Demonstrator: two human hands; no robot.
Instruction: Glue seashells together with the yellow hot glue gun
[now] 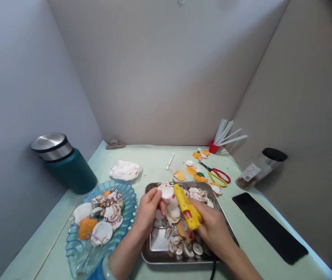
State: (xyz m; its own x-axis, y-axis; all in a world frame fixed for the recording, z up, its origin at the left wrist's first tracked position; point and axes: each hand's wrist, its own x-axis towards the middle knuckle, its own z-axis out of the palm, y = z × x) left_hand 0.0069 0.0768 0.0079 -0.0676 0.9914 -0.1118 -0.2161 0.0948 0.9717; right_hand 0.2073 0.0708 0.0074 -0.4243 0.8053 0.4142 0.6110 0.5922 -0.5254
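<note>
Between the thumb and fingers of my left hand [150,204] is a white seashell [166,190] with reddish marks, held above the tray. My right hand [215,223] is wrapped round a yellow hot glue gun [187,208], its nozzle pointing up and left, close to the shell's right edge. Whether the nozzle touches the shell, I cannot tell. A dark cord [213,268] runs down from the gun. Beneath both hands lies a metal tray [158,243] with many small shells, some hidden by my hands.
Left stands a blue glass dish [76,249] of shells, near a teal flask [69,169]. Behind are a white packet [125,170] and a marker-like stick [170,161]. Right are scissors [220,177], a red cup [214,147] of glue sticks, a clear jar [259,169] and a black slab [269,227].
</note>
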